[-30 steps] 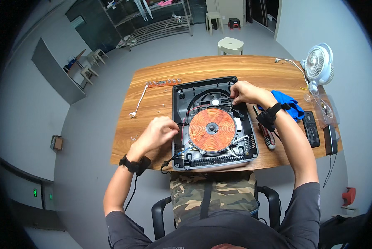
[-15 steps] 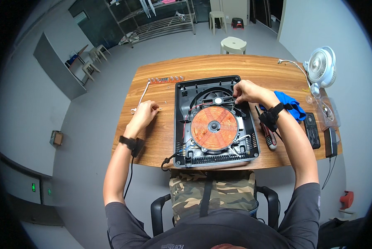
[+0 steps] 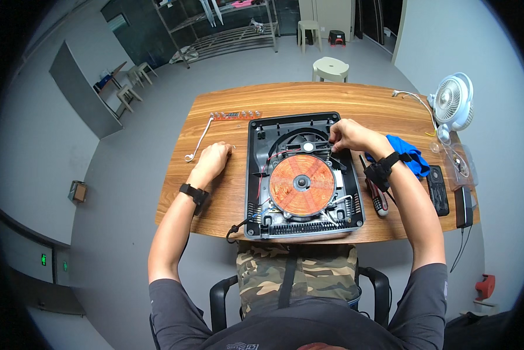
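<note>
- The opened cooker base (image 3: 304,175) lies in the middle of the tabletop (image 3: 355,99), near the front edge, its orange coil (image 3: 301,185) exposed.
- The right hand (image 3: 347,134) rests at the base's far right corner, fingers pinched on something small by the fan; what it grips I cannot tell.
- The left hand (image 3: 213,158) sits loosely curled on the wood left of the base, near a small screw (image 3: 233,147) and a wrench (image 3: 198,140).
- Risk, as I judge it: the loose screw could roll off the left edge if the hand brushes it, and a tug at the corner might strain the thin red wire (image 3: 273,157).
</note>
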### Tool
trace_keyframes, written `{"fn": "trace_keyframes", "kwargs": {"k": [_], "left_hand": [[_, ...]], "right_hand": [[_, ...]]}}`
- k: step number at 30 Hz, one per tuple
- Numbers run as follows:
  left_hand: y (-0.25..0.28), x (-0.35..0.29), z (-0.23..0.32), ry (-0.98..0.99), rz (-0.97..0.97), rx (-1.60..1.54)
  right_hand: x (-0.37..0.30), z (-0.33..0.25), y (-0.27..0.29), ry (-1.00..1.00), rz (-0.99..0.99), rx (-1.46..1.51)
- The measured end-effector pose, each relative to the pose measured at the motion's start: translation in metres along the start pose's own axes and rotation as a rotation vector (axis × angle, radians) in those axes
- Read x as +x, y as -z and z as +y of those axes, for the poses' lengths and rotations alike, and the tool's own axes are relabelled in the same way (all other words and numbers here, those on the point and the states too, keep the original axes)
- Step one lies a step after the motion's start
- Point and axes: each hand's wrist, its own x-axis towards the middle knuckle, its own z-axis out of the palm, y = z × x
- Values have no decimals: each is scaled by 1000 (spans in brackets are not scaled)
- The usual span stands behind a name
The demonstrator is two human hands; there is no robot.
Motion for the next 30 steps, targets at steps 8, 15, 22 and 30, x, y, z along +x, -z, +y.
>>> {"fn": "trace_keyframes", "kwargs": {"k": [8,15,22,30], "left_hand": [[10,-3,9,-7,35,-78],[32,-5,35,-26,86,-191],[62,-7,78,3,85,-479],[87,-6,118,16,34,-614]], "right_hand": [[5,16,-8,104,57,-101],[-10,1,-7,86,47,-143],[-32,-1,3,187,119,-38],[-106,-9,4,-46,308,-287]]}}
